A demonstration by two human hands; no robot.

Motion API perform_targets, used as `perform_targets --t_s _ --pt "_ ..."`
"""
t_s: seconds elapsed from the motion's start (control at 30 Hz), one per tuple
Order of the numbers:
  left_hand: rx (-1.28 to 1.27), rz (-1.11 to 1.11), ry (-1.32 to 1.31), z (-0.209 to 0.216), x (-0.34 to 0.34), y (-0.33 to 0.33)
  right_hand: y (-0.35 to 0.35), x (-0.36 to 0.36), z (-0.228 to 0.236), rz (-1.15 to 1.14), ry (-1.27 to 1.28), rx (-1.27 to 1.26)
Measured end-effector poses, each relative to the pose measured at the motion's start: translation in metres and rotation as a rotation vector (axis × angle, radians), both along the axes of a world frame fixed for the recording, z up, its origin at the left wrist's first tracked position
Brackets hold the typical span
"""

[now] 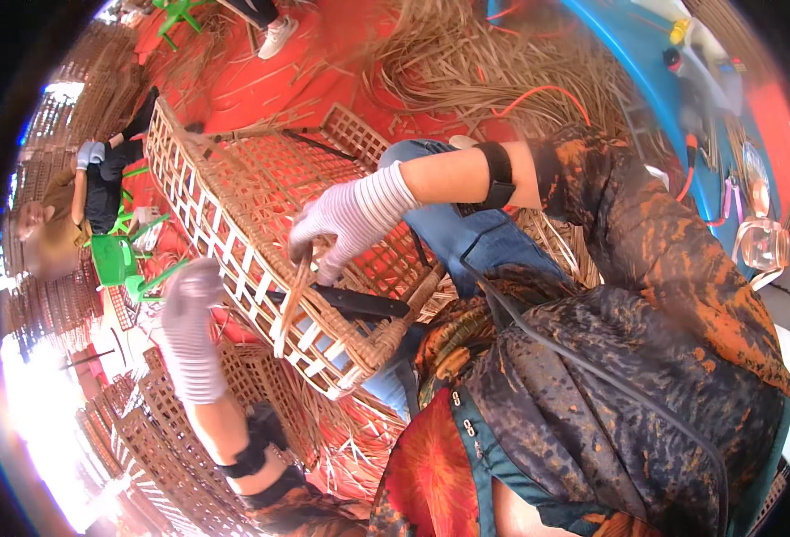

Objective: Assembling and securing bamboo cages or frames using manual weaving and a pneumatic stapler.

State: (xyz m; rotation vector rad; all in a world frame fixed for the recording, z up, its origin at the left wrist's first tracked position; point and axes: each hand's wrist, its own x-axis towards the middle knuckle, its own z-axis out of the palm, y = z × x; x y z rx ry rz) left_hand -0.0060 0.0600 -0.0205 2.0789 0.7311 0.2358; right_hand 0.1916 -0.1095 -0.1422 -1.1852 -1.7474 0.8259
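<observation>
An open-weave basket (261, 210) of brown cane strips lies tilted across my lap, its near end against my jeans. My right hand (350, 219), in a striped white glove, reaches over the basket with its fingers curled at the near end wall. Between those fingers is a looped cane strip (295, 300) that passes over the rim. Beside the basket's outer left wall is my left hand (194, 295), gloved alike; its fingers are smeared by motion. A dark flat bar (364, 303) lies inside the near end, partly hidden; its kind is unclear.
Loose cane strips (502, 63) pile on the red floor (261, 85) at the back. Stacked woven baskets (180, 425) stand at the lower left. Another person (68, 192) sits at the far left near a green chair (113, 259). A blue surface (632, 40) curves along the right.
</observation>
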Motion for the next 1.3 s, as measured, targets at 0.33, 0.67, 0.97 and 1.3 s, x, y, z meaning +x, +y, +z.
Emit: perform_targets --t_s 0.33,0.67,0.97,1.3 --pt "0.206 0.044 0.224 0.025 0.005 -0.086 0.006 0.005 0.051 -0.086 -0.017 0.077" --pt "0.833 0.129 0.170 0.105 -0.020 -0.073 0.054 -0.010 0.088 -0.151 -0.142 0.488" --pt "0.721 -0.263 0.582 0.144 -0.063 -0.033 0.039 0.012 0.103 0.498 0.711 -0.370" --pt "1.099 0.930 1.088 0.220 -0.403 0.144 -0.036 0.198 -0.050 -0.378 0.924 -0.021"
